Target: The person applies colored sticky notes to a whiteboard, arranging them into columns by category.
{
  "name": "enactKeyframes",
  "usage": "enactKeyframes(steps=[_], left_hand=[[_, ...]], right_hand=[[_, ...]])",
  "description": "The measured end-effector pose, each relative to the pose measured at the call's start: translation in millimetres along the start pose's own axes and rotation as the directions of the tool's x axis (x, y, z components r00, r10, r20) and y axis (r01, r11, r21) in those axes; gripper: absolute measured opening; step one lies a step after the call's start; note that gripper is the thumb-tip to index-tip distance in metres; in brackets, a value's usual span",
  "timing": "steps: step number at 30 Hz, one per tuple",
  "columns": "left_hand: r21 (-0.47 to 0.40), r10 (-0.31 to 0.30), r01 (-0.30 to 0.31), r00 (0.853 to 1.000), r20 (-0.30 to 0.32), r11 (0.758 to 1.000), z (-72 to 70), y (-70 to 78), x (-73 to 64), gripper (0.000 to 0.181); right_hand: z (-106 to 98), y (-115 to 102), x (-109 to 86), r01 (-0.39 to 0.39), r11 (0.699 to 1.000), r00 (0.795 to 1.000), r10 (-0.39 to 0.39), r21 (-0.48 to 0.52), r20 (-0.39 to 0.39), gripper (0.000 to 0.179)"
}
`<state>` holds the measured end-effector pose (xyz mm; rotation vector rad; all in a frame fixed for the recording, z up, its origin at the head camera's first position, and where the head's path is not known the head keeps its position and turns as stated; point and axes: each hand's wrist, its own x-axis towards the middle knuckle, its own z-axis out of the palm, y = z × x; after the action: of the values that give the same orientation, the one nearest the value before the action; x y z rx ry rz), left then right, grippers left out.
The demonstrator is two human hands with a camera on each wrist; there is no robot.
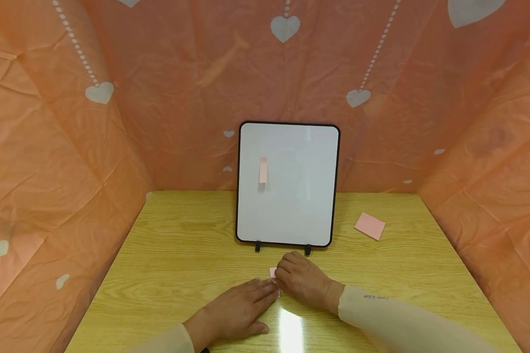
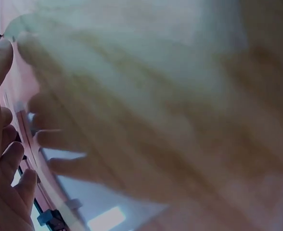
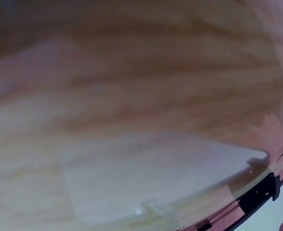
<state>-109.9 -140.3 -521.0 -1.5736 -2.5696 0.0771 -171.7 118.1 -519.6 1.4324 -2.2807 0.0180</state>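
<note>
On the table in front of the whiteboard lies a small pink paper strip, mostly covered by fingers. My left hand rests palm down on the table, its nearly straight fingers pressing on the strip's near part. Just to the right, my right hand has its fingers curled and pinches the strip near its far end. The two hands meet over the paper. In the left wrist view, the left hand's fingers show along the left edge. The right wrist view mostly holds blurred, glossy tabletop.
A black-framed whiteboard stands upright on small black feet behind the hands. One pink strip sticks to its left part. A pad of pink sticky notes lies right of the board. Orange cloth with hearts surrounds the table.
</note>
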Motion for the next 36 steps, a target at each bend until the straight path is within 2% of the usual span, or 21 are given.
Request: enactKeyframes(steps=[6, 10, 18, 24, 30, 36], left_hand=[[-0.020, 0.012, -0.011, 0.998, 0.062, 1.000, 1.2, 0.5, -0.8, 0.073], [-0.067, 0.028, -0.022, 0.996, 0.085, 0.998, 1.1, -2.5, 0.0, 0.072], [-0.169, 0.026, -0.012, 0.996, 0.084, 0.986, 1.9, -7.0, 2.2, 0.073], [-0.182, 0.024, -0.008, 0.996, 0.090, 0.983, 0.8, -7.3, 2.5, 0.073], [-0.187, 0.022, -0.005, 0.996, 0.088, 0.982, -0.1, -7.0, 2.7, 0.073], [-0.176, 0.026, -0.011, 0.996, 0.087, 0.984, -0.8, -6.3, 2.9, 0.073]], right_hand=[[-1, 1, 0.6, -0.010, 1.000, 1.000, 0.010, -0.002, 0.020, 0.009], [-2, 2, 1.1, -0.021, 1.000, 1.000, 0.021, -0.006, 0.023, 0.010], [3, 8, 5.0, -0.011, 1.000, 0.999, 0.010, -0.016, -0.052, 0.010], [3, 10, 6.1, -0.017, 0.998, 0.999, 0.014, -0.055, -0.043, 0.006], [2, 11, 8.1, -0.039, 0.997, 0.998, 0.036, -0.062, -0.048, 0.012], [2, 13, 8.4, -0.049, 0.998, 0.997, 0.047, -0.034, -0.054, 0.002]])
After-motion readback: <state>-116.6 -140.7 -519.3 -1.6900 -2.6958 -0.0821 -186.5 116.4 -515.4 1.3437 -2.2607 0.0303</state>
